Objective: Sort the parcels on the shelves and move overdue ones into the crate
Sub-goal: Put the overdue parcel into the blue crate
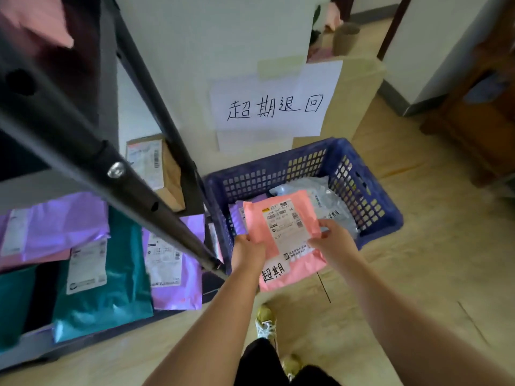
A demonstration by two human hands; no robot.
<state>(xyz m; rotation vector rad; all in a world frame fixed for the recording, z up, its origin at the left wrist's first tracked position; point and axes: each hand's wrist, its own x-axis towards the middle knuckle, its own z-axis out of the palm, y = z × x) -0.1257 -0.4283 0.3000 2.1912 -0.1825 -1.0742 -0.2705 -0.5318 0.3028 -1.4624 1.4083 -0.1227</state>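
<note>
parcel (281, 240) pink | crate (278, 174) blue, lattice walls | mailer (103, 274) teal

Blk trousers (260, 363); yellowish sneakers (265, 316)

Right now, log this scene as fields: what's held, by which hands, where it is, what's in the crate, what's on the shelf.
held: pink parcel, label up
hands: left hand and right hand grip its opposite edges
position: over near rim of blue crate
crate contents: grey parcel, purple parcel
shelf: teal parcel, purple mailers, cardboard box
sign: paper sign behind crate
</note>
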